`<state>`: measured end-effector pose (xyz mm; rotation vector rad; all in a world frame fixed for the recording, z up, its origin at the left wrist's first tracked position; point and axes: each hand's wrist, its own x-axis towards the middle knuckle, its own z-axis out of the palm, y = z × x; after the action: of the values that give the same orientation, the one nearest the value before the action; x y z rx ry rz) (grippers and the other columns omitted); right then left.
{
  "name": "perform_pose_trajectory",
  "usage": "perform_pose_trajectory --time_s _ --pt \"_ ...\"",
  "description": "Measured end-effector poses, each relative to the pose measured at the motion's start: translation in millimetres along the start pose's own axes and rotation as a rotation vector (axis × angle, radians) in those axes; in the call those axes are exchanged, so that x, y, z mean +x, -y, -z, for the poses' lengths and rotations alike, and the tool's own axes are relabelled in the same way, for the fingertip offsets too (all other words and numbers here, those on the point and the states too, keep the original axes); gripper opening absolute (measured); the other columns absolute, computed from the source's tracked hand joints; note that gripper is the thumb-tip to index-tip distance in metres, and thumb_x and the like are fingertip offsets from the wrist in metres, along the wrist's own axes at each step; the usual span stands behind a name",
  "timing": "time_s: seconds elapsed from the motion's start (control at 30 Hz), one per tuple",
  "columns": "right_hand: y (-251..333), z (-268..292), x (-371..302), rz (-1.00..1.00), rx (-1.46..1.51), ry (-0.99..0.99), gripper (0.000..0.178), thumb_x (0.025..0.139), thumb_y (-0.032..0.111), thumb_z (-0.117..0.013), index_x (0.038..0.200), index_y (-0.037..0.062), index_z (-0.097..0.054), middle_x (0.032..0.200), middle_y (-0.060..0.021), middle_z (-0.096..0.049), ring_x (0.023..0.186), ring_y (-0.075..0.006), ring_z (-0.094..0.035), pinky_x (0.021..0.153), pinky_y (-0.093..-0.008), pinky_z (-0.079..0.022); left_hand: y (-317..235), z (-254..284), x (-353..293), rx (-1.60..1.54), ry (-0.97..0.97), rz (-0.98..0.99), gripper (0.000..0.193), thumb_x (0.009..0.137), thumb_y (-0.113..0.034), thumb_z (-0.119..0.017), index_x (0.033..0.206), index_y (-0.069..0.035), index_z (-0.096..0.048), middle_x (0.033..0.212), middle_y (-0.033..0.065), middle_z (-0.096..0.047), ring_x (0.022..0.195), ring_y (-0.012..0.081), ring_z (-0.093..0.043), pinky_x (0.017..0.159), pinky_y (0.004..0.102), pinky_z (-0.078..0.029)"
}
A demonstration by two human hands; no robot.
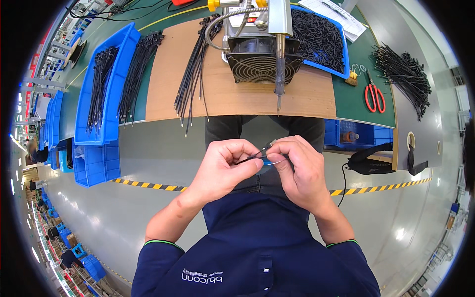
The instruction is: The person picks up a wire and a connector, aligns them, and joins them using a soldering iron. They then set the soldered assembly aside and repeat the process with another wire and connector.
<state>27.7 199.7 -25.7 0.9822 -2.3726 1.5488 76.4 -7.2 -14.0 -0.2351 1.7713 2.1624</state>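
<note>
Both hands meet in front of my lap, just below the bench edge. My left hand (pixel 226 166) is closed, pinching a thin black cable (pixel 249 159) between thumb and fingers. My right hand (pixel 301 171) is closed around the cable's other end, where a small dark connector (pixel 270 144) pokes up between the fingertips. A thin pale strand (pixel 275 163) runs by the right thumb, and a bit of blue shows between the hands; I cannot make out what it belongs to. Above them, an upright soldering iron (pixel 279 74) points its tip down, apart from both hands.
A black fan (pixel 260 64) stands behind the iron on a cardboard sheet (pixel 166 74). Cable bundles (pixel 193 79) lie left, beside a blue bin (pixel 129 42) holding more. At right are a blue tray of small black parts (pixel 319 42), red-handled cutters (pixel 374 96) and another cable pile (pixel 405 76).
</note>
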Motion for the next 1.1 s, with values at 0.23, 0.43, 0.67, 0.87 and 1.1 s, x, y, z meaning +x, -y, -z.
perform_pose_trajectory --time_s 0.23,0.43,0.67,0.87,1.1 --pt "0.6 5.0 -2.9 -0.089 0.08 -0.048 0.021 0.087 -0.001 -0.079 0.107 0.0016 -0.071 0.088 -0.0108 -0.071 0.076 -0.0283 -0.068 0.068 -0.0373 -0.054 -2.4 -1.9 -0.4 0.009 0.007 -0.031 0.01 0.1 -0.007 -0.075 0.103 0.003 -0.075 0.081 -0.006 -0.063 0.071 -0.0008 -0.049 0.061 0.0195 -0.038" --pt "-2.5 12.8 2.7 -0.003 0.046 -0.007 0.027 0.083 -0.004 -0.08 0.109 0.0009 -0.074 0.087 -0.0106 -0.072 0.078 -0.0283 -0.069 0.069 -0.0369 -0.055 -6.6 1.0 -0.1 0.176 0.105 -0.015 0.013 0.101 -0.009 -0.073 0.105 0.003 -0.075 0.079 -0.0066 -0.063 0.07 -0.0009 -0.048 0.059 0.0208 -0.038" --pt "-3.9 18.0 1.9 -0.054 0.049 0.013 0.016 0.082 -0.003 -0.082 0.097 0.0 -0.078 0.089 -0.0122 -0.075 0.08 -0.0281 -0.071 0.07 -0.0362 -0.056 -20.7 1.4 5.2 0.206 0.097 0.051 0.015 0.101 -0.01 -0.073 0.104 0.004 -0.075 0.08 -0.0046 -0.065 0.071 -0.0004 -0.051 0.06 0.0207 -0.042" --pt "-8.0 17.3 -4.2 -0.172 0.211 0.038 0.015 0.085 -0.001 -0.083 0.099 -0.0017 -0.079 0.091 -0.0126 -0.077 0.082 -0.0258 -0.072 0.073 -0.0346 -0.056 -23.9 1.0 8.7 0.33 0.074 -0.036 0.014 0.099 -0.008 -0.073 0.102 0.006 -0.076 0.084 -0.0002 -0.071 0.076 0.0018 -0.058 0.065 0.0212 -0.049" --pt "-5.4 18.8 -8.3 -0.371 0.412 0.037 0.014 0.091 -0.003 -0.08 0.104 -0.0033 -0.079 0.095 -0.0115 -0.077 0.086 -0.0183 -0.071 0.073 -0.0288 -0.054 -29.8 -1.7 13.3 0.307 0.095 -0.033 0.015 0.099 -0.007 -0.073 0.103 0.007 -0.076 0.086 0.0017 -0.072 0.08 0.0033 -0.062 0.071 0.0225 -0.054"
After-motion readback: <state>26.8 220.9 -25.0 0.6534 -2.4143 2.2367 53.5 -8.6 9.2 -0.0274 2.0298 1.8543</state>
